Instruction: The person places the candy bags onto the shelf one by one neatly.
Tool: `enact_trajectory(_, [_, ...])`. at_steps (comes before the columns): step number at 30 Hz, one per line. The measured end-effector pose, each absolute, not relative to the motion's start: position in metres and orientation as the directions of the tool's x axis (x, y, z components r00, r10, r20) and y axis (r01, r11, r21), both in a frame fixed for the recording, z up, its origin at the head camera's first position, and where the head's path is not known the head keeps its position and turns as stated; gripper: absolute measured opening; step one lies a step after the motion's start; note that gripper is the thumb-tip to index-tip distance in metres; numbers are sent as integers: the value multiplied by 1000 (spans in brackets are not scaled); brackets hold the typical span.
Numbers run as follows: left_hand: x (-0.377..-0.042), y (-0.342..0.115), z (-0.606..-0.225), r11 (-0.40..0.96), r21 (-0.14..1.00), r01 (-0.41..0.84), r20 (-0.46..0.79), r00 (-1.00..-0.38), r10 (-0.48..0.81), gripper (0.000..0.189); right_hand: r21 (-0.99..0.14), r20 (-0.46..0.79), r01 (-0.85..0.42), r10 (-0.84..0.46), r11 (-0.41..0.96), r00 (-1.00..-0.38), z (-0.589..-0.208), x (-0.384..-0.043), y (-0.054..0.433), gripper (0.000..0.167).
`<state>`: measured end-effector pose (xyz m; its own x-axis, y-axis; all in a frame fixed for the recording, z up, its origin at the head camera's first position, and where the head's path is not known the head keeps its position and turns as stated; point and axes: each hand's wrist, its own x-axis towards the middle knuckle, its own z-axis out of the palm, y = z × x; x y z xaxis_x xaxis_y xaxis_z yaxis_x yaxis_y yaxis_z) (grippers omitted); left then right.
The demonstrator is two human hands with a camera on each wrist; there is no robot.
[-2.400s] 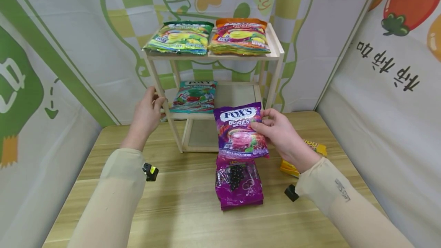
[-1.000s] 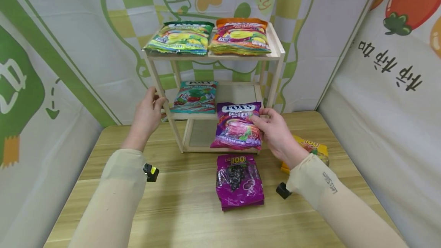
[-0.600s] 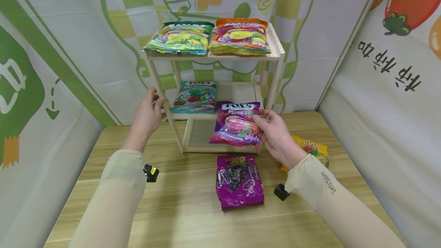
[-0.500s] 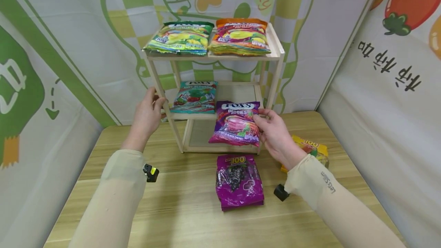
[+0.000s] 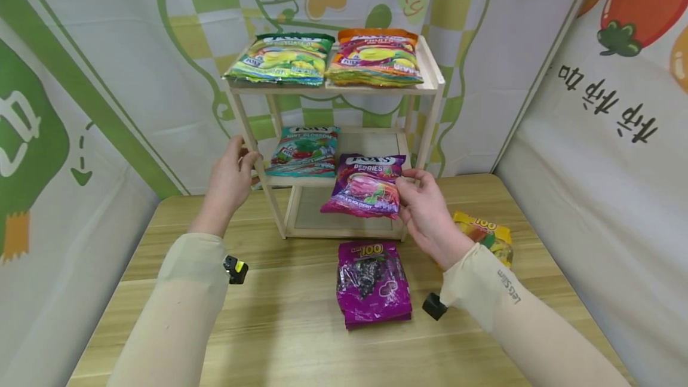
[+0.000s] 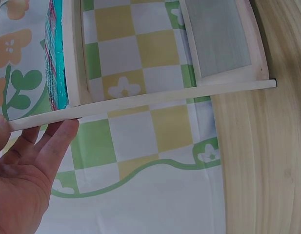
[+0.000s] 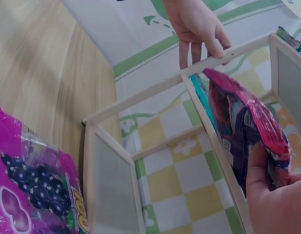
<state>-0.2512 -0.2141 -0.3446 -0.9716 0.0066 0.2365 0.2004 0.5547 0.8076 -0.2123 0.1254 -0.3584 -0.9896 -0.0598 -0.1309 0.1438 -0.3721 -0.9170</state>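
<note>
My right hand (image 5: 432,211) pinches the right edge of a purple FOX'S Berries candy bag (image 5: 365,187), thumb on its front. The bag tilts at the front edge of the middle shelf, its lower end sticking out towards me. In the right wrist view my fingers (image 7: 257,168) are under the bag, beside the shelf board. A teal FOX'S Mint Blossom bag (image 5: 305,151) lies on that shelf's left half. My left hand (image 5: 228,181) grips the front left post of the small wooden rack (image 5: 329,91), seen close in the left wrist view between thumb and fingertips (image 6: 70,127).
On the top shelf sit a green candy bag (image 5: 282,58) and an orange one (image 5: 374,58). A purple LOT 100 bag (image 5: 372,285) lies on the wooden table (image 5: 279,327) before the rack. A yellow bag (image 5: 497,237) is at the right, partly behind my right wrist.
My right hand has moved the purple Berries bag from in front of the rack back and up to the middle shelf's edge, tipping it flatter. My left hand has stayed on the post.
</note>
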Motion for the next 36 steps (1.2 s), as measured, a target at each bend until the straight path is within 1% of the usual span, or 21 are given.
enact_trajectory(6, [-251,-214,-344,549,812,201,237,-972,5,37,-911,-92,106,-56,-398,-994,-355,-209,124,39])
enact_trajectory(13, [-251,-215,-344,553,808,203,242,-970,2,36,-943,-1,25,-71,-332,-997,-355,-203,126,55])
enact_trajectory(18, [-251,-215,-344,555,808,198,238,-971,2,37,-977,43,-14,-132,-214,-990,-356,-198,127,62])
enact_trajectory(20, [-251,-215,-344,554,809,198,237,-972,3,37,-991,71,-52,-156,-125,-985,-357,-196,127,64])
enact_trajectory(22, [-251,-215,-344,552,810,198,235,-972,4,37,-993,122,-122,-181,-12,-976,-359,-195,127,65])
enact_trajectory(25, [-251,-215,-344,549,812,199,236,-972,4,37,-943,229,-270,-206,195,-951,-363,-194,125,66])
enact_trajectory(27, [-251,-215,-344,548,812,199,236,-972,3,36,-876,304,-362,-220,317,-927,-366,-194,124,66])
enact_trajectory(29, [-251,-214,-344,551,811,198,235,-972,2,36,-805,366,-430,-230,409,-902,-368,-193,122,66])
enact_trajectory(32, [-251,-214,-344,557,806,198,236,-972,4,36,-715,442,-506,-249,482,-862,-372,-194,121,66])
enact_trajectory(36, [-251,-213,-344,561,804,199,236,-972,7,36,-625,532,-585,-266,517,-804,-376,-196,119,61])
